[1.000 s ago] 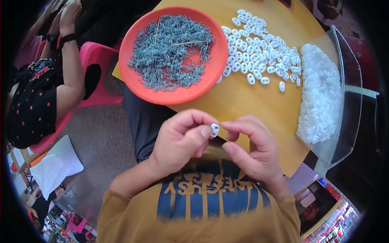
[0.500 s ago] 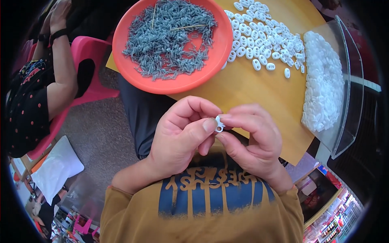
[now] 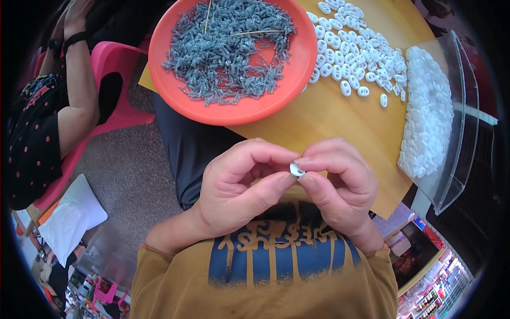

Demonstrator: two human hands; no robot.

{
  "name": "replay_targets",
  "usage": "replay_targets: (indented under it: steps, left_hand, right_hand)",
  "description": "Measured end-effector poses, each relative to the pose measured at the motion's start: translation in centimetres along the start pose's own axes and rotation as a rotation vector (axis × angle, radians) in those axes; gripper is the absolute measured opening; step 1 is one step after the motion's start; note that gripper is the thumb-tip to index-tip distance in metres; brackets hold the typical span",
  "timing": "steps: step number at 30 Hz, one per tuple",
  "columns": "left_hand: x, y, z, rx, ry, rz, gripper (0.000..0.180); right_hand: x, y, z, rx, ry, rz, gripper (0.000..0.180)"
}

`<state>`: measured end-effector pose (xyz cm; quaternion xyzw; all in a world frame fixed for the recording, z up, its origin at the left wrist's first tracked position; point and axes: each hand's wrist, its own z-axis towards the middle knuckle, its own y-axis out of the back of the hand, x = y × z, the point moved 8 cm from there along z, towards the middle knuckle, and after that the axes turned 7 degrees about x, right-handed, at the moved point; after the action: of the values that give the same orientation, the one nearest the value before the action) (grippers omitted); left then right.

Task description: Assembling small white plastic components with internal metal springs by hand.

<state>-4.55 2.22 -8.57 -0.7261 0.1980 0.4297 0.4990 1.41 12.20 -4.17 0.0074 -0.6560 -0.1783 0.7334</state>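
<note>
Between the fingertips of both hands, in front of my chest, is a small white oval plastic piece [image 3: 297,170]. My left hand [image 3: 247,183] pinches its left side with thumb and forefinger. The right side is pinched by my right hand [image 3: 340,183]. Fingertips cover much of the piece, and its holes are mostly hidden. Past my left hand lies a round orange-red basin [image 3: 228,114] holding a heap of small grey metal springs [image 3: 226,58]. Many white two-hole oval pieces [image 3: 350,56] are spread on the wooden table [image 3: 297,125] beyond my right hand.
A clear plastic tray [image 3: 449,186] at the right holds a dense pile of white pieces [image 3: 427,117]. Two thin straw-like sticks lie on the springs. On the left, another person [image 3: 37,133] sits on a pink chair [image 3: 119,69]; a white bag [image 3: 74,215] is below.
The white piece has turned in my fingers, so its smooth side shows instead of a hole. Both hands are slightly lower and further right. The view has shifted a little.
</note>
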Motion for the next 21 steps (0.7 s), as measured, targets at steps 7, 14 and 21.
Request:
replay_targets:
  steps: [7,14,21]
  left_hand:
    - [-0.9,0.7,0.2,-0.055,-0.164,0.358,0.017]
    - [-0.5,1.7,0.2,-0.154,-0.145,0.424,0.015]
    - [1.0,2.1,0.3,-0.140,-0.076,0.389,0.012]
  right_hand:
    - [-1.1,-0.1,0.1,-0.060,-0.100,0.118,0.008]
    - [-0.1,0.4,2.5,0.017,-0.035,-0.226,0.008]
    - [1.1,-0.5,8.1,0.037,0.268,-0.805,0.011]
